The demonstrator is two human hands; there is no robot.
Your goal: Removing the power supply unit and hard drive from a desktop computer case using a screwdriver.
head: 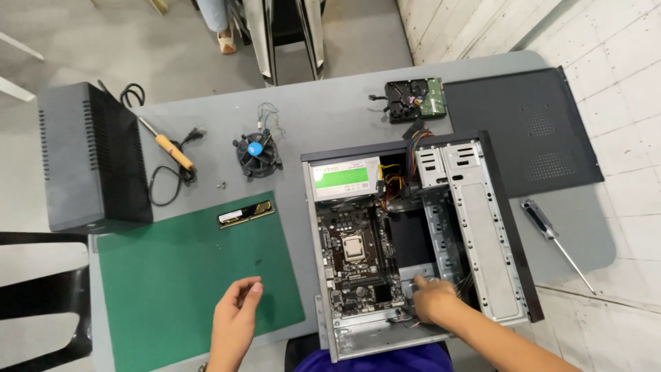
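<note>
our right hand (432, 297) reaches into the open computer case (413, 241) at the worktop's near edge, fingers pinched on thin cables (406, 318) beside the motherboard (354, 265). our left hand (237, 313) hovers loosely open, empty. we should pull gently, gripping connectors, not wires.

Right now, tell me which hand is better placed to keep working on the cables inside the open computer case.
The right hand. It is already inside the computer case, at the cables near the motherboard's lower edge. The left hand hovers empty over the green mat, outside the case.
</note>
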